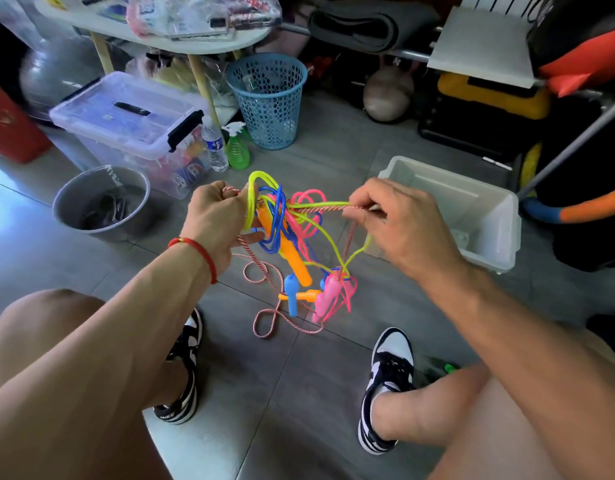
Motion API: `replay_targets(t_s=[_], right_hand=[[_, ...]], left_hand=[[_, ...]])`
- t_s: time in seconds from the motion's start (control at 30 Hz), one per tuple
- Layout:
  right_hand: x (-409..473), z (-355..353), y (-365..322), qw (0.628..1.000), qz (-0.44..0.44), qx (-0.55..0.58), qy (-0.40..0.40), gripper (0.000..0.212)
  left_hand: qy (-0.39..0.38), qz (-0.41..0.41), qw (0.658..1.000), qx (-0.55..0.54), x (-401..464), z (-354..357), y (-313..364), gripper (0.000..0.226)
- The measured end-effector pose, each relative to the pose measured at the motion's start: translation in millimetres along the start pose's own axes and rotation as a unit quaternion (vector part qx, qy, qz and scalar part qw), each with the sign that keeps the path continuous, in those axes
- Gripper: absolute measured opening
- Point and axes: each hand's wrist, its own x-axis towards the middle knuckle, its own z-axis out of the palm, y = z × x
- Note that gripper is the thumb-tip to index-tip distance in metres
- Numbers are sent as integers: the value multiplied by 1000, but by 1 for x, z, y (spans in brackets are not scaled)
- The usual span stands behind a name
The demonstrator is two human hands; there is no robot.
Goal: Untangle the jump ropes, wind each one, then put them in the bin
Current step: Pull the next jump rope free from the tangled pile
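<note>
Mid-frame, the left hand (214, 220) clutches the tangle (285, 237); the right hand (399, 223) pinches the striped rope (319, 208) taut, apparently to free it; bin (472, 216) waits right.

Tangled yellow, blue, pink and striped jump ropes (292, 237) beside white bin (486, 216), mid-air.

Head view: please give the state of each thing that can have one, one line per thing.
Tangled bundle of coloured plastic jump ropes: knotted, held up.
Red-and-white twisted cord rope: pinched by both hands.
Left hand: gripping ropes.
Right hand: pinching cord.
White plastic bin: open, no ropes inside.
Clear lidded storage box: closed.
</note>
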Motion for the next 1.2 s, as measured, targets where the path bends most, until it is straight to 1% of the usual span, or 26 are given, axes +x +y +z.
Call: replay_targets(t_s=[0.03,0.1,0.13,0.2,0.23,0.3,0.4,0.5,0.53,0.57,0.6,0.63,0.67,0.7,0.73,0.77,0.8,0.83,0.9,0.93,0.97,1.0,1.07,1.1,1.13,1.2], right_hand=[[0,-3,1,1000,2,-7,14,20],[1,-9,1,999,24,2,22,23],[1,-11,1,999,39,18,12,23],[0,-15,1,998,50,37,-21,23],[-1,-18,3,997,49,39,-45,23],[-5,-24,9,989,61,50,-128,21],[-8,-30,18,963,89,12,-254,18],[-14,-25,16,941,120,19,-316,19],[-17,-20,14,941,117,-6,-319,18],[-19,-17,13,945,108,-53,-305,15],[-19,-13,13,951,103,-99,-276,14],[-18,-12,13,959,108,-120,-234,15],[-14,-12,14,969,123,-105,-185,16],[-10,-12,15,977,150,-52,-142,16],[-5,-14,15,977,180,31,-110,14],[-3,-14,16,969,203,102,-99,11],[-2,-14,14,964,202,139,-106,7],[-3,-13,11,967,177,137,-123,18],[-10,-5,4,975,120,96,-162,55],[-11,0,2,976,107,84,-168,68],[-11,5,-1,977,97,83,-168,75],[-10,8,-3,977,91,94,-168,76],[-6,15,-3,969,99,143,-175,69],[-5,16,-3,964,109,164,-178,62],[-5,18,-2,960,118,180,-178,55],[-4,19,0,954,133,200,-177,34]], left_hand=[[18,12,999,44,5,-1,0,45],[41,45,986,156,13,-5,0,47],[52,68,976,198,16,-6,-1,49],[76,107,961,243,19,-7,-1,53],[90,123,953,262,19,-7,1,53],[108,152,938,291,14,-7,4,53],[119,185,928,301,7,-7,8,53],[118,203,932,274,4,-3,7,55],[101,207,936,265,4,-2,5,55],[72,207,944,248,4,-1,2,56],[44,204,952,223,4,-1,-1,56],[25,193,961,199,4,-1,-4,55],[14,185,966,183,4,-1,-7,55],[10,182,967,179,4,-1,-9,55],[6,185,966,181,4,0,-9,55],[2,189,966,179,3,1,-8,54],[-3,190,966,174,2,1,-7,53],[-9,191,967,168,0,3,-6,53],[-23,187,969,159,-5,6,-6,54],[-32,189,969,158,-8,9,-6,54],[-46,189,969,151,-11,12,-6,54],[-66,187,971,132,-13,15,-7,54],[-111,171,976,79,-14,17,-7,55],[-123,164,976,70,-12,16,-7,55],[-133,150,978,65,-12,15,-6,56],[-144,93,983,65,-11,13,-5,61]])
